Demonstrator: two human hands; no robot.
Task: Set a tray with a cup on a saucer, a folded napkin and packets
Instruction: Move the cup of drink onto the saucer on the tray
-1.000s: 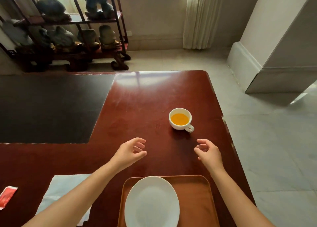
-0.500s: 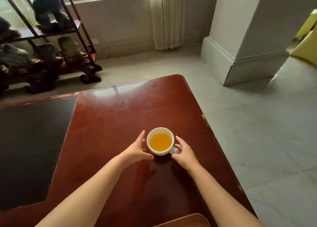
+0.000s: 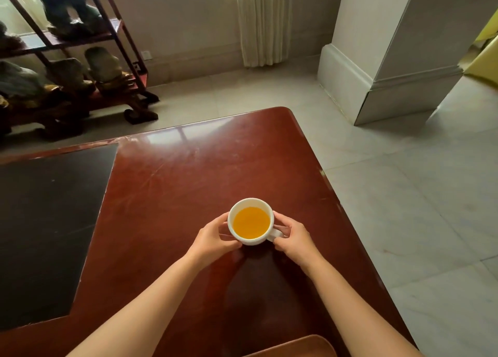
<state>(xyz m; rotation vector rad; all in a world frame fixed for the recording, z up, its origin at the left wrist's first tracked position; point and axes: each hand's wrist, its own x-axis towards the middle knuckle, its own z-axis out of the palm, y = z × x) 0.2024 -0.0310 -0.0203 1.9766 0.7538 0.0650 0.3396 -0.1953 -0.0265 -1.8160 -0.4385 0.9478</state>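
Only a corner of the tray (image 3: pixel 304 346) shows, nearer than the cup (image 3: pixel 251 221); left hand (image 3: pixel 213 240) and right hand (image 3: pixel 293 240) clasp its sides, hiding most of the handle.

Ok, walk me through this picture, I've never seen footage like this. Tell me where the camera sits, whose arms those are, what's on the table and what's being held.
There is no machine here. A person wears one wide-angle camera on the head, looking forward and down, so both bare arms reach in from the bottom edge. The left hand and the right hand close around a white cup from either side; the right one is at its handle. The cup holds an orange liquid, fairly full. Whether it is lifted off the dark red table I cannot tell. At the bottom edge a corner of a brown tray peeks in. Beyond the table stand a shelf of stones, a curtain and a pillar.
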